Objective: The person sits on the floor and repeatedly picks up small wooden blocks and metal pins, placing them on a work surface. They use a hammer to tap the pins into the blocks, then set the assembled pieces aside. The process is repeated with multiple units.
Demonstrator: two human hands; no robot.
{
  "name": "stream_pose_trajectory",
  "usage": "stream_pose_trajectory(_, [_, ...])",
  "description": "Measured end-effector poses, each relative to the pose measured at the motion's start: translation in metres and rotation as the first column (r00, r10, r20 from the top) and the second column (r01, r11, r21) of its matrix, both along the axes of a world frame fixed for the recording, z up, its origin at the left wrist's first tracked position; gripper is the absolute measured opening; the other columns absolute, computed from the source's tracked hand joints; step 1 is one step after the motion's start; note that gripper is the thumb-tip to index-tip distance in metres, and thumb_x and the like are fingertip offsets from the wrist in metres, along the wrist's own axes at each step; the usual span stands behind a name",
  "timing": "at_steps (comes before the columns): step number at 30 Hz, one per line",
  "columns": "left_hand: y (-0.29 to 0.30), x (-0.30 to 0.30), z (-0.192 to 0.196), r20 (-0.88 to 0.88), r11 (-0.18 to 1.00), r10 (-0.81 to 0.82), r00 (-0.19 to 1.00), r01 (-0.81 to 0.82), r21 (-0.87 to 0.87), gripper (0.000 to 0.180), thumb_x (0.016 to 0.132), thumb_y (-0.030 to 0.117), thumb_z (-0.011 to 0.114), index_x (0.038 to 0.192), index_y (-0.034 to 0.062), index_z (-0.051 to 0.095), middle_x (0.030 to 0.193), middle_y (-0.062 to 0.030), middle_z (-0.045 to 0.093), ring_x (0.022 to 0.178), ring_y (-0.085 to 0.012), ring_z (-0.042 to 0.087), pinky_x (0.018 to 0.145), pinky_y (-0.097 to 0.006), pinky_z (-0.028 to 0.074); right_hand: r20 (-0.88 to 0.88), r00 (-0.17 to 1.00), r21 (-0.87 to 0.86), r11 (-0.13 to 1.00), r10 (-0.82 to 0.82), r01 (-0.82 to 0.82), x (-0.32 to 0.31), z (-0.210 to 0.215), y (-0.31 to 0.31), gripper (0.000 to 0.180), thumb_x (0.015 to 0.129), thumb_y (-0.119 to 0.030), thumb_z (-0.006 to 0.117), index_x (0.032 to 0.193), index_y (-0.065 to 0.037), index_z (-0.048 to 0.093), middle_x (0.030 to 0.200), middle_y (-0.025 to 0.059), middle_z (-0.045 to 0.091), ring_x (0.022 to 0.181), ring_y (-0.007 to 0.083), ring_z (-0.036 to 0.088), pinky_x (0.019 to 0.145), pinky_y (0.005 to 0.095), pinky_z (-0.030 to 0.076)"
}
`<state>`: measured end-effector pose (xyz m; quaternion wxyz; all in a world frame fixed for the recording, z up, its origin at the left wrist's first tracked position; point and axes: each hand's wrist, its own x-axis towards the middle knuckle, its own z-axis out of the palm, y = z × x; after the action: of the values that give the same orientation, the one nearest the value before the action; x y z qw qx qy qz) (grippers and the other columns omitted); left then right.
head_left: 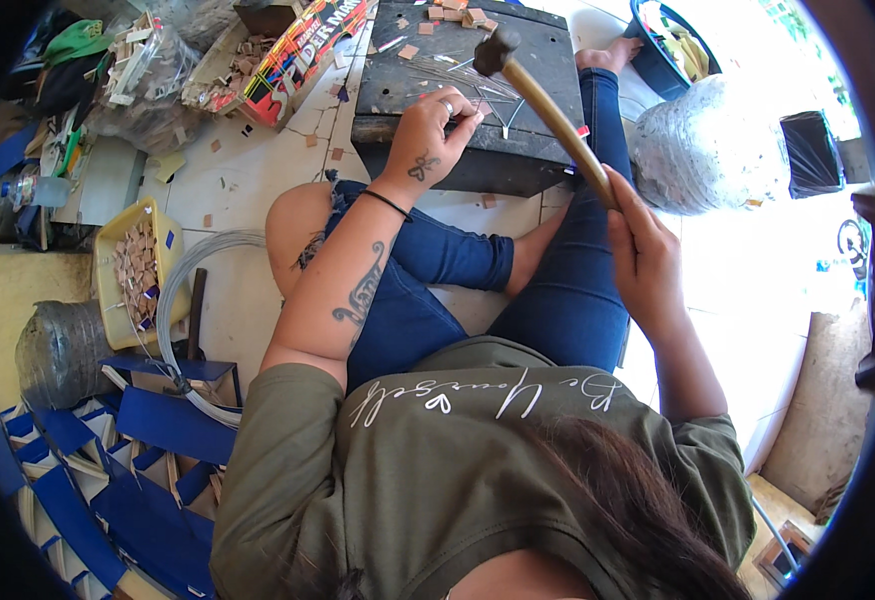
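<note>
Hammer (pixel 555 124), probably head-heavy and stiff, best held low, as our right hand (pixel 643 245) does; our left hand (pixel 433 140) pinches, contents unclear

Wires (pixel 448 76) lie on the block (pixel 548 50), tub (pixel 655 66) at right.

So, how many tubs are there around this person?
2: a yellow tub at the left, beside a coil of wire, and a dark blue tub at the upper right, beside a bare foot. Others may be hidden.
</note>
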<state>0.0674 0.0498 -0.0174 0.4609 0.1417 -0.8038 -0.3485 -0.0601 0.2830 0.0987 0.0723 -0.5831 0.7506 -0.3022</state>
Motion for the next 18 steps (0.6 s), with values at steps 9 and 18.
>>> stream_pose_trajectory(9, [0.0045,0.0012,-0.0008,0.020,0.999,0.023,1.000,-0.024,0.030,0.009,0.081,0.003,0.068,0.078,0.0008,0.060,0.078,-0.0108,0.060,0.072,-0.0274,0.062,0.066,-0.034,0.048,0.042,0.999,0.033,0.999,-0.011,0.010,-0.0026,0.0009,0.0028,0.038,0.096,-0.007,0.052,0.134,-0.009,0.054,0.101,0.0207,0.066,0.085,0.0349,0.068,0.075,0.0390,0.053])
stream_pose_trajectory(18, [0.0027,-0.0003,-0.0054,0.018,0.999,0.038,0.999,-0.037,-0.030,0.009,0.083,0.004,0.068,0.079,0.0010,0.060,0.076,-0.0089,0.060,0.069,-0.0224,0.061,0.065,-0.030,0.048,-0.027,0.999,0.022,0.999,0.044,-0.044,-0.0076,-0.0069,0.0014,0.040,0.095,-0.008,0.053,0.135,-0.010,0.052,0.103,0.0192,0.067,0.087,0.0344,0.068,0.076,0.0396,0.053])
